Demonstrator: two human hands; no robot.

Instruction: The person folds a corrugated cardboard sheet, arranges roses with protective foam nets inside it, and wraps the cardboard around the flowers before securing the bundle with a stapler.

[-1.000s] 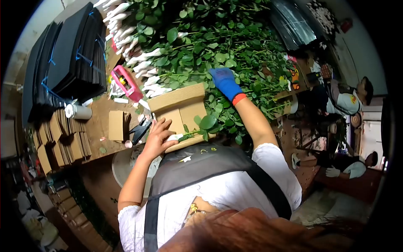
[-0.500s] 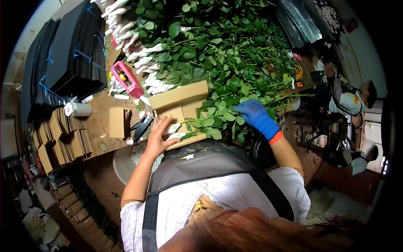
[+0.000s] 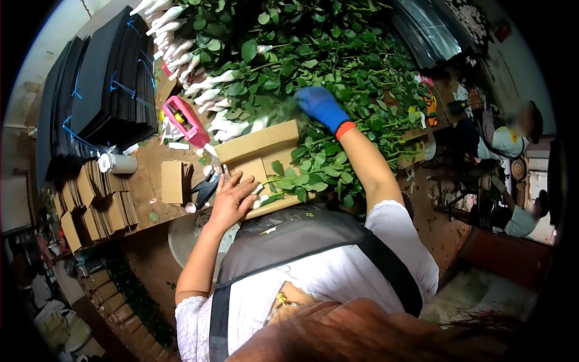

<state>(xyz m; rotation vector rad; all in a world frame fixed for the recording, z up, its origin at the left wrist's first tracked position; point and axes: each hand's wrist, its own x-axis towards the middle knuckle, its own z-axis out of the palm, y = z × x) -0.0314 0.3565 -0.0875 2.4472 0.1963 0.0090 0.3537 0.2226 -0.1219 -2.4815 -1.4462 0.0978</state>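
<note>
My bare left hand (image 3: pixel 234 198) lies with fingers stretched over the near left end of a corrugated cardboard wrap (image 3: pixel 258 140), partly covering the white-sleeved heads of the roses there. The leafy stems of these roses (image 3: pixel 310 178) stretch right across the wrap. My right hand, in a blue glove (image 3: pixel 322 108), is above the wrap's far right corner, at the edge of the big rose pile (image 3: pixel 338 66). Its fingers are closed around a rose (image 3: pixel 259 123) whose white head and leaves are smeared by motion.
A pink tape dispenser (image 3: pixel 186 122), black-handled scissors (image 3: pixel 206 190) and folded cardboard pieces (image 3: pixel 175 182) lie left of the wrap. Farther left are a white lidded cup (image 3: pixel 117 163), more cardboard (image 3: pixel 96 199) and tied black sheets (image 3: pixel 114 78). Two people are at the right.
My right hand has moved away from the roses on the wrap, up and left to the pile, and a rose there now moves with it. My left hand has stayed nearly in place.
</note>
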